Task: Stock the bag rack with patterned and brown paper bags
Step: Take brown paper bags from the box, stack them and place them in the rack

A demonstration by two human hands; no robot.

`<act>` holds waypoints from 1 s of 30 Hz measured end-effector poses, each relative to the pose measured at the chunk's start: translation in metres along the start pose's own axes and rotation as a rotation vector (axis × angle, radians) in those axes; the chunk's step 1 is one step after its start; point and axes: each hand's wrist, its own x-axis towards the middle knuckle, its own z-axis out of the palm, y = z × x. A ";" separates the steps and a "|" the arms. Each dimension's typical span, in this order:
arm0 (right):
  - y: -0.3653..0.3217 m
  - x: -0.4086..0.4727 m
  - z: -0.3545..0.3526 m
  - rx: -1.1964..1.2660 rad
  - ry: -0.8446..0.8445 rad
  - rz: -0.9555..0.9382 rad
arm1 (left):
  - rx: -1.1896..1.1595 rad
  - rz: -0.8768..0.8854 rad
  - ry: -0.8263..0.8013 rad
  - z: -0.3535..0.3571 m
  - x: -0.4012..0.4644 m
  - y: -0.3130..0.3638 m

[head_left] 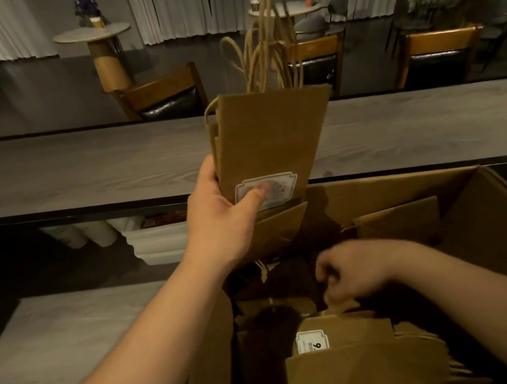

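Behind the grey counter point(76, 173) our left hand point(223, 216) grips a stack of brown bags point(270, 136) upright, handles up, freeing our right hand point(348, 273), fingers curled, contents unclear, to dig in the box point(499, 219).

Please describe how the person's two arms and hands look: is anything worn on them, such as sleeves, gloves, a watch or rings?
Both forearms are bare up to the frame edge; no sleeves show. The left hand and the right hand wear no gloves. No watch, bracelet or ring is visible, though the dim light and blur hide fine detail on the fingers.
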 end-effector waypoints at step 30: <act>-0.054 -0.063 -0.031 -0.654 0.714 -0.140 | 0.122 -0.165 -0.524 0.000 0.002 0.000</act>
